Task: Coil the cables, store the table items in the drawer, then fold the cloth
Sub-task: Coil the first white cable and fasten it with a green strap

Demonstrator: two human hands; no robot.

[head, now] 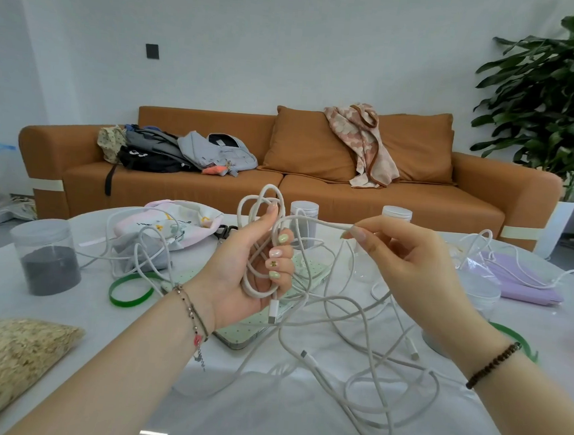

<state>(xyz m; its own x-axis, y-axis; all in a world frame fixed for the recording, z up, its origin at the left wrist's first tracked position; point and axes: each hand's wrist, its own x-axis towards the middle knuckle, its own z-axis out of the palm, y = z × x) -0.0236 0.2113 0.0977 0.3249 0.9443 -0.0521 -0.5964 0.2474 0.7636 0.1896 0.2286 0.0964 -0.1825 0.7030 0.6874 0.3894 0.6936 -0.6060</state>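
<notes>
here the white cable [273,305] is half gathered: several loose loops stand upright in the left hand [246,276], whose fingers curl round them, palm up, with one plug hanging below the palm. from the top of the loops a strand runs across to the right hand [412,268], which pinches it between thumb and forefinger, the other fingers bent. both hands are raised over the white table [262,421]. the rest of the cable trails down in tangled loops across the tabletop in front, with two more plugs lying among them; whether that is one cable or several i cannot tell.

under the tangle lies a flat green dotted case [245,334]. to the left are a green band [127,302], a clear jar of dark powder [47,257], a patterned pouch [171,223] and a bag of grain [3,359]. a lilac cloth [527,287] lies to the right, white cable draped over it.
</notes>
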